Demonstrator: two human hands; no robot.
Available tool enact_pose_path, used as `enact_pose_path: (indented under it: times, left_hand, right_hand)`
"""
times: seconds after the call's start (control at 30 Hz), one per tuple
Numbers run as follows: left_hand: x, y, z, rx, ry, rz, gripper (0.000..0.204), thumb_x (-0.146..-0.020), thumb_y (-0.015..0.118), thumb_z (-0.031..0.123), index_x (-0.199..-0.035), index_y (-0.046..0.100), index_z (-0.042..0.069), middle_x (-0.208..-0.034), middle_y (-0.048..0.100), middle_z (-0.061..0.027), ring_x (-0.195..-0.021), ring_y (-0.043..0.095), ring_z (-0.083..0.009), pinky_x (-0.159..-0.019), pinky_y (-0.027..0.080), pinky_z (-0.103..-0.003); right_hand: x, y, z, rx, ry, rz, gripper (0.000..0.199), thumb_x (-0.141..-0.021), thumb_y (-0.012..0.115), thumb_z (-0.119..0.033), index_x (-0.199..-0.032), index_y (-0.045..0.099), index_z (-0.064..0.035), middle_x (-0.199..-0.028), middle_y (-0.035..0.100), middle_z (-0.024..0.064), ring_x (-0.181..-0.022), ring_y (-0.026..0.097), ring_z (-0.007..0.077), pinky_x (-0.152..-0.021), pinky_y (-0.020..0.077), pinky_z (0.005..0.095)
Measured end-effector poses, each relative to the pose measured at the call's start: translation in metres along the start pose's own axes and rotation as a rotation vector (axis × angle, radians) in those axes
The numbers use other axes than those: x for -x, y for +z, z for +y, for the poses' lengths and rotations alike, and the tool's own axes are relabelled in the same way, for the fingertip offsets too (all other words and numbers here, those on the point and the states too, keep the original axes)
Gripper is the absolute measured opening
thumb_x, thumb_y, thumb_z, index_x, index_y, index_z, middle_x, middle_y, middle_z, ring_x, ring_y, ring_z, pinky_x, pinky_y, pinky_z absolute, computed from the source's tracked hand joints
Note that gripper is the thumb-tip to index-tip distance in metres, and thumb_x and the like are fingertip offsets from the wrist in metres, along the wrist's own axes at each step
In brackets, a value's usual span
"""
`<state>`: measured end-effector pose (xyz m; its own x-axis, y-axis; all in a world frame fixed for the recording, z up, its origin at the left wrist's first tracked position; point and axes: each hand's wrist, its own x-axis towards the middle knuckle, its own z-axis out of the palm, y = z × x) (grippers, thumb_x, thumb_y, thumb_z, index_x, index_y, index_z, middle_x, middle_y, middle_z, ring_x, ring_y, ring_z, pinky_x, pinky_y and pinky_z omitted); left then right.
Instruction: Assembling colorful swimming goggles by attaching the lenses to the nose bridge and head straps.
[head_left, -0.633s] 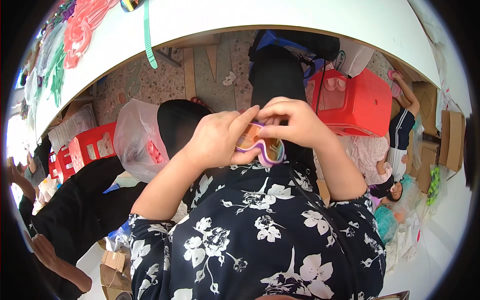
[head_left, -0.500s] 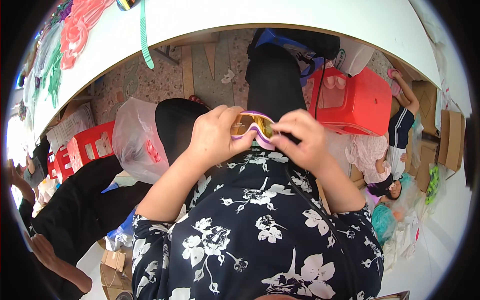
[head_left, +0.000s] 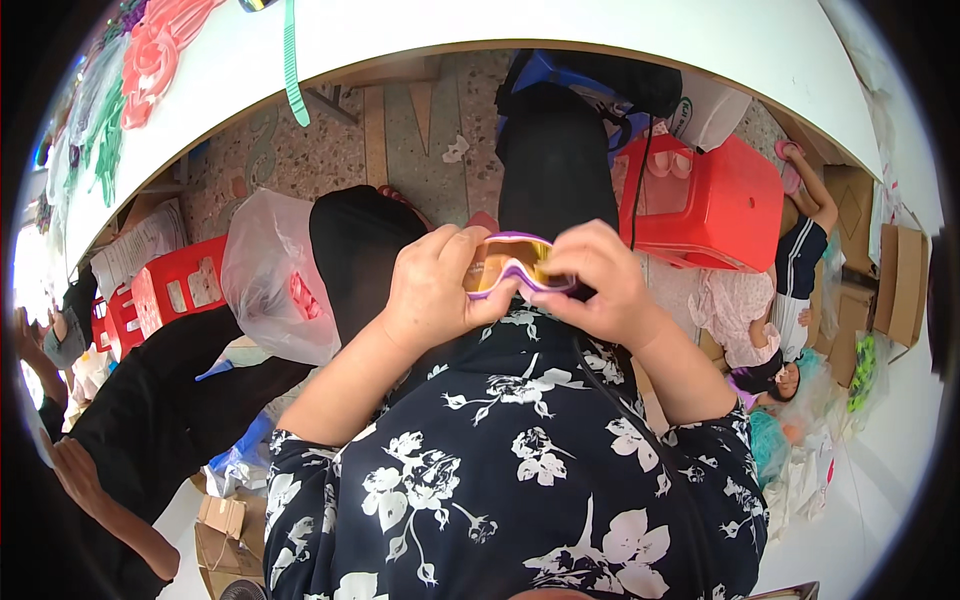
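Note:
Over my lap I hold a pair of goggles (head_left: 492, 268) with a purple and white frame and amber, mirror-like lenses. My left hand (head_left: 432, 278) is closed on the goggles' left end, its thumb along the lower edge near the nose arch. At the opposite end my right hand (head_left: 603, 285) pinches the frame and the right lens, fingers above and thumb below. Parts of the right lens and both ends of the frame are hidden behind my fingers.
Ahead curves a white table (head_left: 430, 25) with a green strap (head_left: 292, 70) hanging over its edge and coral straps (head_left: 155, 55). A plastic bag (head_left: 275, 270) is beside my left leg. Red stool (head_left: 720, 205), lying child (head_left: 800, 270), boxes right; another person's hand (head_left: 80, 475) left.
The goggles have tilted, so more of the right lens and frame shows. My right fingers have shifted along the frame's right end; my left hand keeps its hold.

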<state>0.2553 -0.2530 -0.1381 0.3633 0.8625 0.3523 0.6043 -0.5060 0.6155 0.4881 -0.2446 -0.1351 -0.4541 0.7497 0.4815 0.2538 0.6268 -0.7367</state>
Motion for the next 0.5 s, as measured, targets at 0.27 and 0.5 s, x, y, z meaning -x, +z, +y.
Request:
enact_pose_path:
  times: [0.27, 0.5]
  left_hand:
    - [-0.001, -0.011, 0.013, 0.049, 0.075, -0.007, 0.055, -0.069, 0.085, 0.032, -0.109, 0.066, -0.001, -0.087, 0.067, -0.0127, -0.075, 0.067, -0.028, -0.068, 0.054, -0.036]
    - [0.0, -0.022, 0.005, 0.281, 0.209, 0.029, 0.031, -0.064, 0.09, 0.018, -0.086, 0.07, 0.008, -0.085, 0.068, -0.004, -0.083, 0.067, -0.0242, -0.073, 0.051, -0.037]
  right_hand:
    - [0.005, 0.004, -0.006, -0.13, 0.277, -0.07, 0.052, -0.065, 0.086, -0.022, -0.108, 0.067, -0.0002, -0.091, 0.061, 0.0109, -0.077, 0.059, 0.0217, -0.068, 0.0492, 0.0313]
    - [0.012, 0.018, -0.005, -0.263, 0.392, 0.027, 0.044, -0.063, 0.084, -0.017, -0.101, 0.068, 0.0006, -0.083, 0.06, 0.0067, -0.073, 0.056, 0.017, -0.065, 0.0465, 0.0284]
